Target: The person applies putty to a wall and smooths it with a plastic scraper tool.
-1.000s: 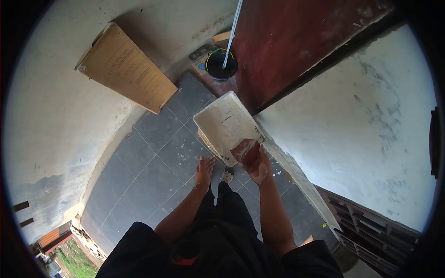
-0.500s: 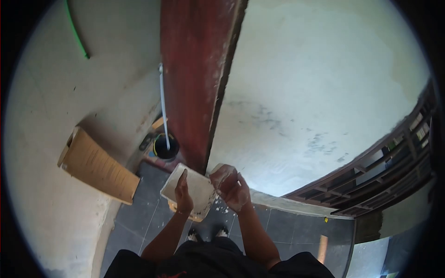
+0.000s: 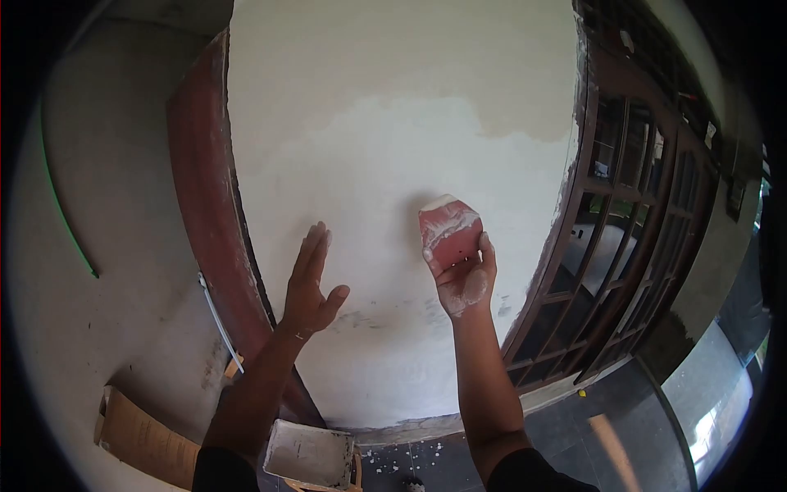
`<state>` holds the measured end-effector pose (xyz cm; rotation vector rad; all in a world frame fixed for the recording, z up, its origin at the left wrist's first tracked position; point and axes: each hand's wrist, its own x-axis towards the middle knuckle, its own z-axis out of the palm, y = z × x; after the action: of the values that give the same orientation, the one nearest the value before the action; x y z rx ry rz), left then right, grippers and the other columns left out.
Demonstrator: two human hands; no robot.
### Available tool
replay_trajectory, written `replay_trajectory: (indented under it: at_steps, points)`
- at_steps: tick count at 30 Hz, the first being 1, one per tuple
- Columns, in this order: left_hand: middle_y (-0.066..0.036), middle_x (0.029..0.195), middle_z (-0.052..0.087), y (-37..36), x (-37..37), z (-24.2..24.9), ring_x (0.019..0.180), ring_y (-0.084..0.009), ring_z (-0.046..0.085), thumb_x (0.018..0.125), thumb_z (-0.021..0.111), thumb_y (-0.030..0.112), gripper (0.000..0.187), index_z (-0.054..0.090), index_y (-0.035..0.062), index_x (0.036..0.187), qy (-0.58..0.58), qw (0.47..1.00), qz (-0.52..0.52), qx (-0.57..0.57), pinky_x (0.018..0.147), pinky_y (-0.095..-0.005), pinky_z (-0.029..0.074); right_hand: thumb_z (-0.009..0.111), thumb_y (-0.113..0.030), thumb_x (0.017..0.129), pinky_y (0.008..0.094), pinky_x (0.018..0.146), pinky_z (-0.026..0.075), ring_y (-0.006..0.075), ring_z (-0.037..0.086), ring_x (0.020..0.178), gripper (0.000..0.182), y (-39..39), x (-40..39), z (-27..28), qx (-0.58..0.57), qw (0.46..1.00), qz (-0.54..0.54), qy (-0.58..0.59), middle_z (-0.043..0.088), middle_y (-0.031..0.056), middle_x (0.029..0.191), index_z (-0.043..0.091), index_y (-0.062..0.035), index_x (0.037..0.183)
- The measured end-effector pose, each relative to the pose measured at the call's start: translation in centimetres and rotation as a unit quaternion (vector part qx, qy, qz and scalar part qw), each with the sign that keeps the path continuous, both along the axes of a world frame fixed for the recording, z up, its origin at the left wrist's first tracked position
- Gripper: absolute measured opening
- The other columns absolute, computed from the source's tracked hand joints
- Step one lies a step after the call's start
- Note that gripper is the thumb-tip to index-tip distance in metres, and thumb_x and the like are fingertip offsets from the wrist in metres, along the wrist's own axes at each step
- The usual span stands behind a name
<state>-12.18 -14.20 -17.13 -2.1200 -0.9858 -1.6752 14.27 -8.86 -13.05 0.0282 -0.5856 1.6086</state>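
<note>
My right hand [image 3: 469,283] is wrapped round a flat red scraper [image 3: 452,234] with white paste smeared across its upper part, raised in front of the pale wall [image 3: 377,180]. White residue coats the palm and thumb. To its left, my left hand [image 3: 311,283] is raised against the same wall, holding nothing, its thumb apart from the extended fingers. Whether its fingertips touch the wall I cannot tell. Below, a rectangular tray [image 3: 307,453] with whitish residue stands low, near the floor.
A dark red door frame [image 3: 201,164] borders the wall on the left, and windowed wooden doors [image 3: 607,213] on the right. A cardboard piece [image 3: 147,435] leans at the lower left. White spots dot the dark floor [image 3: 557,426].
The view has tilted up and turned towards the wall. Both hands have risen from above the tray to the wall, the red scraper still in my right hand.
</note>
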Motion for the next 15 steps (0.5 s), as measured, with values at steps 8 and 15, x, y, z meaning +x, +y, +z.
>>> replay_trajectory:
  at_steps: [8,15]
  points:
    - [-0.019,0.158,0.037,7.8,8.8,15.9,0.148,-0.0355,0.034,0.088,0.067,0.049,0.085,0.041,-0.0074,0.147,0.295,0.931,0.149,0.155,0.121,-0.0497,0.029,0.056,-0.038,0.101,0.0456,0.088,0.06,0.0285,0.064,0.114,0.045,7.0,8.4,7.8,0.137,0.966,-0.217,0.024,0.062,0.012,0.126,0.051,-0.0045,0.131]
    - [-0.018,0.155,0.042,13.7,12.8,17.6,0.146,-0.0346,0.037,0.084,0.069,0.052,0.086,0.046,-0.0056,0.144,0.325,0.906,0.191,0.194,0.12,-0.0503,0.031,0.072,-0.013,0.088,0.0477,0.112,0.041,0.042,0.05,0.134,0.045,13.0,11.7,8.2,0.382,0.514,-0.718,-0.274,0.057,0.0214,0.141,0.065,-0.004,0.132]
